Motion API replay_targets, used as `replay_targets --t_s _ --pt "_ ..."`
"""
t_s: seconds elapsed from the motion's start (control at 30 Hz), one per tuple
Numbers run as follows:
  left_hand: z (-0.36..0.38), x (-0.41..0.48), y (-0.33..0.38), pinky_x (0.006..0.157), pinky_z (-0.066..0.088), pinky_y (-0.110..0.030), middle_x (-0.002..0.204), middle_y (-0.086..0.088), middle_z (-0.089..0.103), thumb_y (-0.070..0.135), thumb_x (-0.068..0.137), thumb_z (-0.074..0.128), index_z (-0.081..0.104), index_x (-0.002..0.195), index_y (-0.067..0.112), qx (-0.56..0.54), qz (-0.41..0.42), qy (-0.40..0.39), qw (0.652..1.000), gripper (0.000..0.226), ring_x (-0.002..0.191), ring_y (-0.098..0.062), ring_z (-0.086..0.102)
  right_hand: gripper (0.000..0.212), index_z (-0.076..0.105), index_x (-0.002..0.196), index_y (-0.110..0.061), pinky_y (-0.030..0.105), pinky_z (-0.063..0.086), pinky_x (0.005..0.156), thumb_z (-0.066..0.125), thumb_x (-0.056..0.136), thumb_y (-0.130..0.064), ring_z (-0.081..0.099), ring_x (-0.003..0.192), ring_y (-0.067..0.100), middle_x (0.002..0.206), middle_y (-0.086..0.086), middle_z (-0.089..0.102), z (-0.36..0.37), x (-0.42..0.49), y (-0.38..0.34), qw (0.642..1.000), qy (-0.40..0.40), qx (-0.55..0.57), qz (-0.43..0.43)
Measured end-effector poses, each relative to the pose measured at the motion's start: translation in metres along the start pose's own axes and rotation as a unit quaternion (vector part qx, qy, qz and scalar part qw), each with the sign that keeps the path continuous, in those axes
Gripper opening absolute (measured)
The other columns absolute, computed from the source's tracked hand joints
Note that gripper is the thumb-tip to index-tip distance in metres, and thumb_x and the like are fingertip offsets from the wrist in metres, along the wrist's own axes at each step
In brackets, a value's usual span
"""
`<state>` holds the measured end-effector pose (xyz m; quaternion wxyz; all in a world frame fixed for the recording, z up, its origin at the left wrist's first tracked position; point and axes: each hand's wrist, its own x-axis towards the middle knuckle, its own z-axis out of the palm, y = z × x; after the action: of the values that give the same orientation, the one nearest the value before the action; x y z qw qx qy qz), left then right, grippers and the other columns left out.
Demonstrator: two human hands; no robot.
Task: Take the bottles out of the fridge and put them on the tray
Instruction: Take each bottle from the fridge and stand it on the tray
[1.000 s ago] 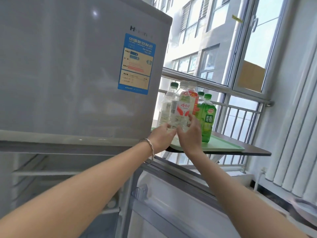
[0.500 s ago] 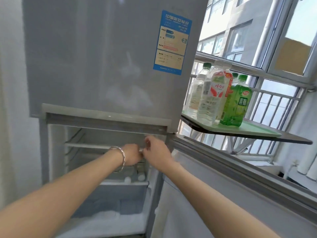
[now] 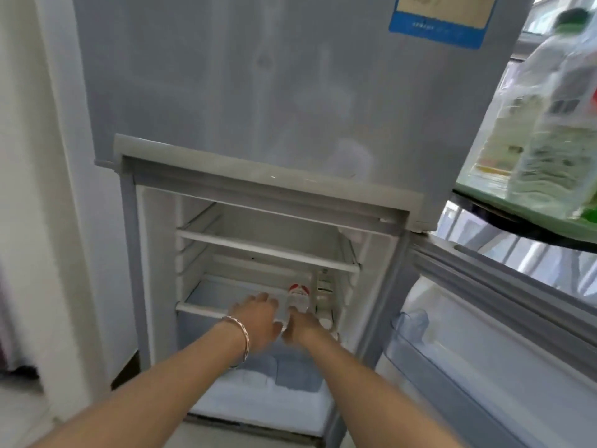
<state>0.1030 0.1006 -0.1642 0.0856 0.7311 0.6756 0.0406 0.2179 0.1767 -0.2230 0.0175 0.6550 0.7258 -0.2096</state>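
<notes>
The bottles left in the fridge (image 3: pixel 258 92) are sitting at the right end of the lower shelf (image 3: pixel 206 310) — a red-and-white labelled bottle (image 3: pixel 298 297) and, just beside it on the right, a clear bottle (image 3: pixel 324 294). You are now reaching both hands into that compartment. Your left hand (image 3: pixel 258 321) is spread flat with the fingers apart, just left of the red-labelled one and not yet closing on it. Your right hand (image 3: pixel 302 326) is sitting below the two bottles; I cannot tell whether it is curled or gripping anything. So the next pickup is only beginning.

A second ago both hands were up at the tray (image 3: pixel 484 197), setting a bottle among the others; half a second ago they were dropping toward the open compartment. The tray bottles (image 3: pixel 546 150) are standing blurred at the upper right, on the dark table (image 3: pixel 517 227) beside the fridge — several delivered, at least two still to fetch.
</notes>
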Motion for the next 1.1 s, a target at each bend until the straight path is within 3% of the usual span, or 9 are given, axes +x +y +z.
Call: replay_targets --t_s 0.23,0.5,0.63,0.73,0.83,0.97,1.1 --pt "0.028 0.009 -0.021 0.109 0.036 -0.04 0.148 -0.009 0.038 0.032 0.094 0.046 0.045 0.137 0.013 -0.05 -0.014 -0.015 0.999 0.047 0.135 -0.028 0.039 0.062 0.027 0.148 -0.019 0.034 0.047 0.094 0.053 0.091 -0.017 0.053 0.119 0.034 0.134 0.018 0.048 0.026 0.028 0.014 0.999 -0.019 0.015 -0.023" --pt "0.026 0.005 -0.034 0.107 0.039 -0.038 0.142 -0.01 0.044 0.03 0.092 0.048 0.047 0.134 0.011 -0.073 -0.018 -0.017 0.997 0.046 0.129 -0.029 0.045 0.041 0.04 0.127 -0.02 0.03 0.038 0.069 0.051 0.089 -0.008 0.06 0.102 0.03 0.115 0.015 0.058 0.028 -0.004 0.009 0.985 0.157 0.008 -0.072" --pt "0.008 -0.002 -0.027 0.101 0.044 -0.037 0.135 -0.008 0.049 0.029 0.089 0.05 0.05 0.13 0.011 -0.093 0.005 0.007 0.996 0.044 0.122 -0.028 0.051 0.041 0.041 0.126 -0.019 0.033 0.04 0.066 0.042 0.091 0.002 0.062 0.096 0.031 0.11 0.014 0.063 -0.004 -0.033 -0.002 0.963 0.262 -0.013 -0.069" --pt "-0.008 -0.012 -0.016 0.103 0.043 -0.036 0.141 -0.009 0.046 0.024 0.088 0.054 0.044 0.136 0.01 -0.111 0.026 0.011 0.993 0.051 0.124 -0.028 0.052 0.035 0.04 0.128 -0.018 0.037 0.051 0.073 0.046 0.095 -0.01 0.064 0.095 0.034 0.109 0.015 0.066 -0.029 -0.059 -0.008 0.955 0.285 -0.002 -0.088" --pt "-0.029 -0.026 -0.002 0.101 0.043 -0.034 0.139 -0.013 0.048 0.021 0.088 0.058 0.039 0.138 0.007 -0.121 0.048 0.033 0.991 0.055 0.124 -0.031 0.052 0.039 0.039 0.129 -0.016 0.036 0.049 0.072 0.051 0.094 -0.027 0.065 0.095 0.036 0.106 0.015 0.068 -0.053 -0.099 -0.02 0.949 0.298 -0.001 -0.101" --pt "-0.061 -0.045 0.026 0.09 0.052 -0.038 0.118 -0.009 0.065 0.029 0.072 0.072 0.053 0.12 0.012 -0.222 0.118 0.039 0.967 0.055 0.106 -0.027 0.065 0.04 0.048 0.117 -0.011 0.035 0.049 0.072 0.057 0.086 -0.035 0.065 0.096 0.038 0.103 0.015 0.069 -0.096 -0.161 -0.032 0.935 0.339 0.06 -0.088" --pt "-0.085 -0.059 0.052 0.081 0.049 -0.03 0.11 0.001 0.062 0.03 0.071 0.079 0.041 0.125 0.015 -0.311 0.144 0.066 0.937 0.068 0.1 -0.02 0.062 0.039 0.055 0.109 -0.015 0.036 0.048 0.077 0.065 0.08 -0.039 0.063 0.099 0.034 0.108 0.011 0.068 -0.144 -0.203 -0.034 0.929 0.344 0.124 -0.059"
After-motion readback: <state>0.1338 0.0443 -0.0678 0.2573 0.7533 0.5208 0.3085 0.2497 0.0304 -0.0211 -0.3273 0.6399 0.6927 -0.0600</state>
